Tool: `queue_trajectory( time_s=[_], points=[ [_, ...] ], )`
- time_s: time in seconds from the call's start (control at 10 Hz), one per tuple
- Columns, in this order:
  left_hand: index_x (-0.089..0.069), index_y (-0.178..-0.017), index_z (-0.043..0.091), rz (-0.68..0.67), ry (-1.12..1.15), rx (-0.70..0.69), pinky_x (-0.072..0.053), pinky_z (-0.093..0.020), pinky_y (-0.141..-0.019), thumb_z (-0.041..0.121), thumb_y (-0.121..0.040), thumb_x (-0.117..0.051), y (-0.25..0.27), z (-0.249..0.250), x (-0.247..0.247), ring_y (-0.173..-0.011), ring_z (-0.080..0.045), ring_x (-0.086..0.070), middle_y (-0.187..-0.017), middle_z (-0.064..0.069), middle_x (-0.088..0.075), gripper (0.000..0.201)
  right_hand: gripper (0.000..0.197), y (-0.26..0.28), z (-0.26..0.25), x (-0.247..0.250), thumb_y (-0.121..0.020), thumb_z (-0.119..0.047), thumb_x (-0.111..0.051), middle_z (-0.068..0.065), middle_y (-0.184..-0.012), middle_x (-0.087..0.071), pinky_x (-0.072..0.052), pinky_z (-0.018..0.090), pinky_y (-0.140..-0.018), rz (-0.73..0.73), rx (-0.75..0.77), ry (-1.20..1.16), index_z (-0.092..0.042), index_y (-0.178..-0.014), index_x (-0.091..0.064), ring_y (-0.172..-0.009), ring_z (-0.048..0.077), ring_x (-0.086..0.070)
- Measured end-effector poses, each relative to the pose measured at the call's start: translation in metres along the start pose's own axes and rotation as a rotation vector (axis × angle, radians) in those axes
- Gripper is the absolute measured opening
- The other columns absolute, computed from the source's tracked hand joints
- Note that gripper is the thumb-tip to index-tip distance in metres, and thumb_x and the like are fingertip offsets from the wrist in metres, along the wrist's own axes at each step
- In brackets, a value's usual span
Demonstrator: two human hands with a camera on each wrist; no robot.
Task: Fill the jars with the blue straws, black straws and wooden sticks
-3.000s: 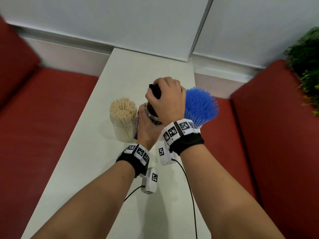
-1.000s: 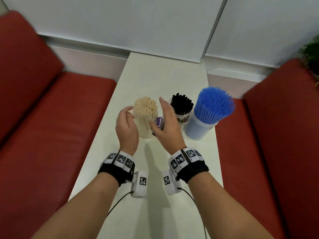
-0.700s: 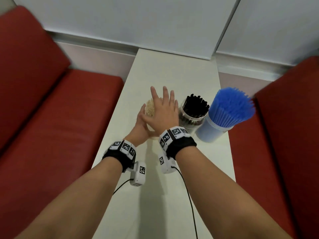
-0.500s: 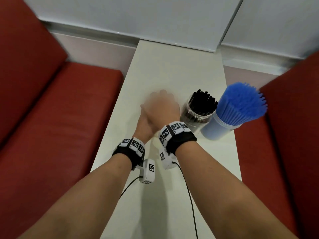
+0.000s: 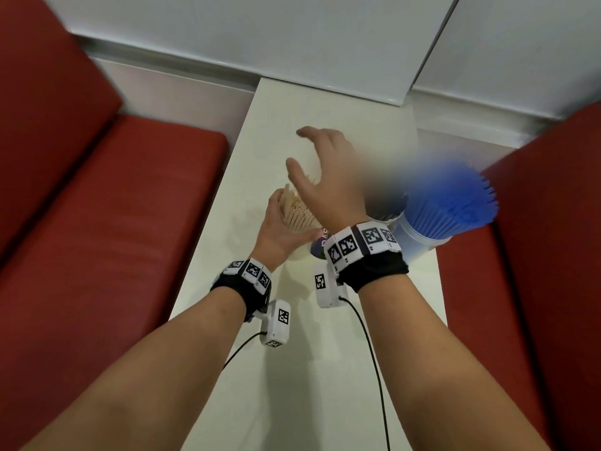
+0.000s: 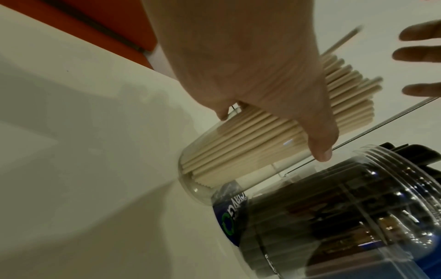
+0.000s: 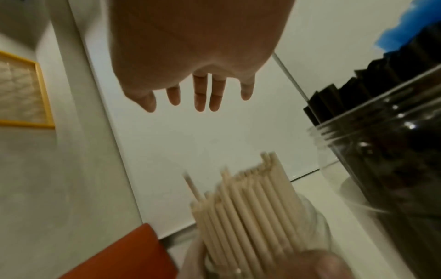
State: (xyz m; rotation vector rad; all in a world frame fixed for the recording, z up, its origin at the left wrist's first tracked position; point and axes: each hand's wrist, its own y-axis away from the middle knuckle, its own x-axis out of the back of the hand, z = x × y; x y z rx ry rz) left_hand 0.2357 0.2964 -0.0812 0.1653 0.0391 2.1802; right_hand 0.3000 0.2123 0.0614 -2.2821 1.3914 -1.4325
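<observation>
White table (image 5: 328,369), red bench seats (image 5: 107,229) on both sides, pale wall panels (image 5: 260,30), yellow-framed panel (image 7: 22,94)

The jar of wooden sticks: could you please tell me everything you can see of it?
The jar of wooden sticks is a clear, plastic-looking cylinder packed with pale round sticks whose uneven tips stand above its rim. It leans tilted on the white table, beside the jar of black straws. The left hand grips its side. The right hand hovers open above the tips, not touching them.
</observation>
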Motion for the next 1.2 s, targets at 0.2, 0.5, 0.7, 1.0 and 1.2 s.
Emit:
queue_trajectory(
  time_s=[0.2,0.5,0.7,1.0,1.2],
  points=[
    [-0.031,-0.136,0.034,-0.046,0.058,-0.032,-0.051,-0.033,-0.098,0.046,-0.052,-0.094,0.003,0.001,0.002,-0.119,-0.009,-0.058,-0.131,0.012,-0.055,0.105,0.053,0.002,0.01,-0.02,-0.108,-0.038,-0.035,0.013,-0.159,-0.034,-0.02,0.046,-0.122,-0.263,-0.317,0.189,-0.011,-0.154,-0.034,-0.15,0.03,-0.025],
    [-0.031,-0.134,0.033,-0.067,0.043,-0.052,-0.047,-0.016,-0.095,0.04,-0.061,-0.085,0.001,0.005,0.004,-0.119,0.007,-0.052,-0.134,0.021,-0.049,0.091,0.07,0.019,0.033,-0.045,-0.104,-0.06,-0.024,-0.001,-0.17,-0.006,0.004,0.06,-0.123,-0.61,-0.182,0.482,-0.026,-0.162,-0.004,-0.156,0.027,0.008],
    [-0.023,-0.144,0.034,-0.017,-0.098,-0.093,-0.042,-0.002,-0.089,0.04,-0.063,-0.086,-0.003,0.0,0.007,-0.117,0.021,-0.043,-0.139,0.025,-0.044,0.102,0.084,0.012,0.022,-0.047,-0.096,-0.073,-0.022,-0.002,-0.17,-0.003,0.009,0.057,-0.123,-0.564,-0.24,0.239,-0.023,-0.162,-0.007,-0.156,0.022,0.011],
    [-0.027,-0.139,0.015,-0.107,0.024,0.003,-0.05,-0.022,-0.086,0.016,-0.073,-0.08,-0.001,0.008,0.003,-0.111,-0.011,-0.058,-0.135,-0.001,-0.05,0.085,0.073,0.037,0.03,-0.04,-0.103,-0.06,-0.024,-0.002,-0.17,-0.002,0.007,0.048,-0.125,-0.522,-0.124,0.358,-0.018,-0.162,-0.011,-0.156,0.019,0.01],
    [0.005,-0.153,0.024,-0.161,-0.049,0.07,-0.029,-0.027,-0.112,0.023,-0.066,-0.09,0.008,0.024,0.013,-0.142,-0.008,-0.026,-0.159,-0.003,-0.02,0.13,0.074,0.036,0.013,-0.003,-0.106,-0.053,-0.034,0.002,-0.169,-0.011,-0.001,0.044,-0.127,-0.339,-0.244,0.008,-0.014,-0.162,-0.006,-0.157,0.022,0.002]
  ],
)
